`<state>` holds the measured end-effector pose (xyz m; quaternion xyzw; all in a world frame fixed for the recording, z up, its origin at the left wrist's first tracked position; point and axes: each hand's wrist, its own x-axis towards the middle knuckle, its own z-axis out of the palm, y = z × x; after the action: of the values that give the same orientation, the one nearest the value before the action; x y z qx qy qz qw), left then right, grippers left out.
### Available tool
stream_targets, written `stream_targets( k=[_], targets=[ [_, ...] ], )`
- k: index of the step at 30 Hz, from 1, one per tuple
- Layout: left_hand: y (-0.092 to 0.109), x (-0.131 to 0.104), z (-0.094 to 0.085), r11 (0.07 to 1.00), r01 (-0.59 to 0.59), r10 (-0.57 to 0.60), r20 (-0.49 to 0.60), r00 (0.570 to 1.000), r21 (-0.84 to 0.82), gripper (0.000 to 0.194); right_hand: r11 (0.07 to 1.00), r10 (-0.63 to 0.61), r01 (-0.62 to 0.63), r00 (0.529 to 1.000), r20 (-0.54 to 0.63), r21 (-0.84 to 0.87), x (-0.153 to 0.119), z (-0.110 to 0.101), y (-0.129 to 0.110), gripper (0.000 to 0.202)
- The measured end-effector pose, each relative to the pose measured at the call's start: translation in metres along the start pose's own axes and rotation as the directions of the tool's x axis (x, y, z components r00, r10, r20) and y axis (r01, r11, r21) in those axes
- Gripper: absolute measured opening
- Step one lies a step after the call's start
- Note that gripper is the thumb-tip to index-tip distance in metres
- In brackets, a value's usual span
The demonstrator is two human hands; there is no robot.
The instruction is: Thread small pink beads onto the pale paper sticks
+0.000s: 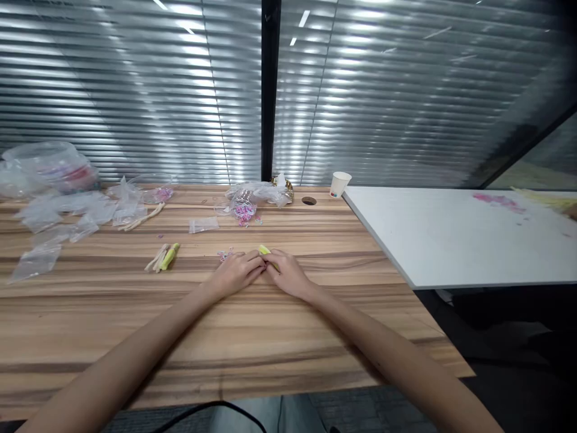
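Observation:
Both my hands rest together on the wooden table (135, 337). My right hand (288, 273) grips a small yellow-green tool (264, 249) whose tip sticks out between the two hands. My left hand (237, 270) pinches with its fingertips at the same spot, touching the tool; what it pinches is too small to make out. A small heap of pink loops (224, 255) lies just left of my left hand. Further left lie a green stick and pale sticks (163, 257).
Clear plastic bags (63, 210) are spread over the table's back left. A bag with pink bands (246, 207) sits at the back middle, beside a paper cup (339, 183). A white table (451, 240) adjoins on the right. Blinds close off the back.

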<state>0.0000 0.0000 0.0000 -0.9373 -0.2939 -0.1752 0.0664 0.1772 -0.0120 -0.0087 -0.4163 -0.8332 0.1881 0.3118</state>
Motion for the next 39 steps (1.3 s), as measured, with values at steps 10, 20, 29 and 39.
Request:
stream_targets(
  k=[10,20,29,39],
  targets=[
    [0.0004,0.0008,0.0001,1.000,-0.004,0.004,-0.016,1.000,0.006,0.019,1.000,-0.018,0.018,1.000,-0.015,0.004,-0.0003,0.0011,0.0024,0.023],
    [-0.0004,0.0006,0.0007,1.000,-0.004,0.004,-0.014,1.000,-0.004,0.018,1.000,-0.012,0.012,1.000,-0.012,0.013,0.0000,0.0007,0.0017,0.024],
    [0.0009,0.0011,-0.0009,1.000,0.000,0.000,-0.009,1.000,-0.014,0.019,1.000,-0.012,0.012,1.000,-0.010,0.002,0.0002,0.0007,0.0016,0.024],
    [0.0000,0.0015,-0.0003,0.999,-0.006,0.005,-0.023,1.000,-0.031,0.020,1.000,0.012,-0.012,1.000,-0.005,-0.023,0.0003,0.0009,0.0006,0.022]
  ],
)
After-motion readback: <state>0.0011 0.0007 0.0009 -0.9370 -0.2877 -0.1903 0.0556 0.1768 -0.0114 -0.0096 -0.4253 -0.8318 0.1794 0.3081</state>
